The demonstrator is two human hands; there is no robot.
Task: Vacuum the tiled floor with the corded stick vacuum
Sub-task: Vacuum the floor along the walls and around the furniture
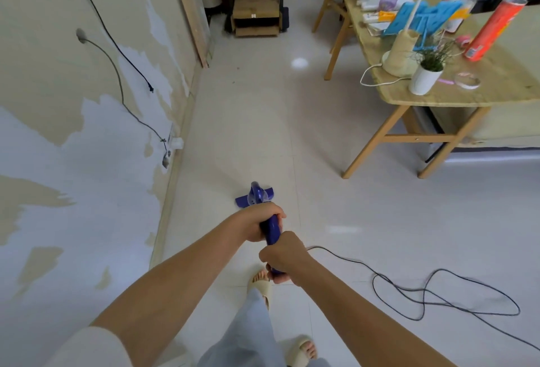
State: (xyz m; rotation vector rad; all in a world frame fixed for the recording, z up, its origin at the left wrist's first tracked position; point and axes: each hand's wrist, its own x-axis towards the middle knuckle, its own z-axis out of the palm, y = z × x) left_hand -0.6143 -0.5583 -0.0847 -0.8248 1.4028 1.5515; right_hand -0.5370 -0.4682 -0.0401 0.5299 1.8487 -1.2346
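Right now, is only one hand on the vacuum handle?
No: left hand and right hand both grip the vacuum handle.

Table: wooden table (pixel 438 97) at two o'clock, cluttered (lamp cord trailing).
Plant: white potted plant (pixel 425 78) near its front edge.
Can: red can (pixel 492 30) tilted behind.
Wall: peeling wall (pixel 73 132) at nine o'clock.
Shelf: wooden cart (pixel 255 12) at twelve.

The stick vacuum (pixel 257 195) is stood on the tiled floor (pixel 263 121) at near centre, gripped by the left hand (pixel 264 220) ahead of the right hand (pixel 285 260). The wall (pixel 73 132) is set to the left, the table (pixel 467 74) far right. The cord (pixel 423 293) is looped on the floor, near right.
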